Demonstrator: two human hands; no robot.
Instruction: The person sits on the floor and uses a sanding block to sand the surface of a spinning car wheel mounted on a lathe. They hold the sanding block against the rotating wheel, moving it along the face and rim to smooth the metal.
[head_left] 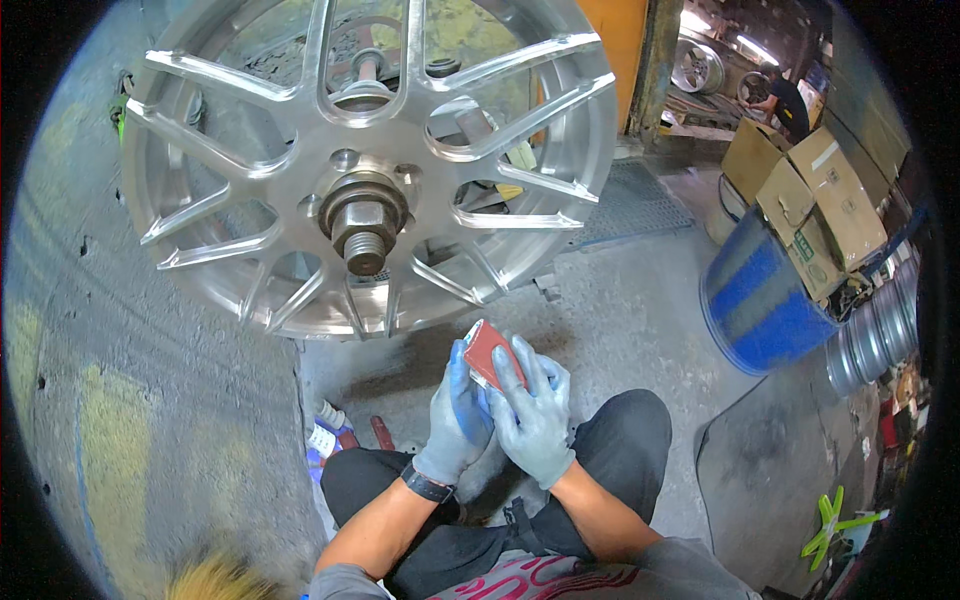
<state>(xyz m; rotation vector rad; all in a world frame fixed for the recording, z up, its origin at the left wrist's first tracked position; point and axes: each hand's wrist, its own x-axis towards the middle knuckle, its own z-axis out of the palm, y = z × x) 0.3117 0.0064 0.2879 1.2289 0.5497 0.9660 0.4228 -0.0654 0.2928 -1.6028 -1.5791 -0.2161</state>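
A bare silver alloy wheel rim (pixel 400 140) with paired spokes hangs ahead of me, fixed at its hub by a large nut on a threaded shaft (pixel 365 235). Below its lower edge, apart from it, both my gloved hands hold a small block faced with reddish-brown sandpaper (pixel 490 350). My left hand (pixel 455 420) cups the block from its left side and underneath. Fingers of my right hand (pixel 530 410) press on its reddish face and right edge. Both grey gloves are closed about the block, and its underside is hidden.
At the right, a blue drum (pixel 760 290) carries open cardboard boxes (pixel 820 210). Beside it lie stacked metal rims (pixel 880 330) and a bright green star-shaped object (pixel 828 525). A rough grey wall (pixel 150 420) runs along the left. Another person (pixel 790 105) crouches far back right.
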